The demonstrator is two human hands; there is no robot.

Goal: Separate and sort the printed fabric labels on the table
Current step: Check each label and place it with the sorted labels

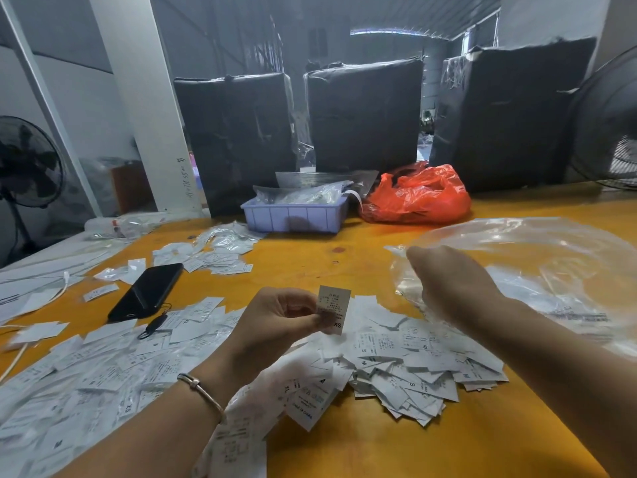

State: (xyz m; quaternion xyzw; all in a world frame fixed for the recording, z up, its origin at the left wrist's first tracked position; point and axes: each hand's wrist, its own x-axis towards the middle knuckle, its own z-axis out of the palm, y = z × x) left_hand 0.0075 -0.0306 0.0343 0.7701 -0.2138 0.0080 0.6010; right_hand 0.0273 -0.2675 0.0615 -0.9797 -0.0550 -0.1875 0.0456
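While left hand [272, 319] pinched one XS label [333, 309] above the heap [406, 360] | right hand [451, 284] reached to clear bag [537, 257], grip unclear | step: sorting | next: drop into matching pile.

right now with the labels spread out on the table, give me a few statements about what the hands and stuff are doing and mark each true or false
1. The left hand pinches a single label marked XS. True.
2. The right hand is picking a label out of the loose label pile. False: it is at the clear plastic bag, away from the pile.
3. A black phone lies on the yellow table, to the left of the held label. True.
4. The red plastic bag sits inside the lilac plastic tray. False: it lies on the table beside the tray, to its right.
5. A bracelet is on the left wrist. True.
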